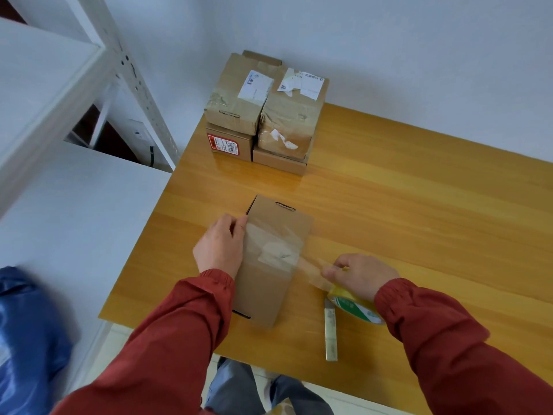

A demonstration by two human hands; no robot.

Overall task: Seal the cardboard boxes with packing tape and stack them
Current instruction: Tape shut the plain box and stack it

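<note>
A plain cardboard box (269,283) lies on the wooden table (419,205) near its front left corner. A strip of clear packing tape (278,247) runs across the box top and stretches off its right side to a yellow tape roll (356,305). My left hand (221,244) rests against the box's left side, fingers pressing the tape end at the top edge. My right hand (359,275) grips the tape roll just right of the box and holds the strip taut. A stack of sealed boxes (263,112) stands at the table's far left.
A utility knife (330,333) lies on the table in front of the tape roll. A white metal shelving unit (89,70) stands to the left of the table. A blue bag (27,339) sits at the lower left. The white wall is behind the table.
</note>
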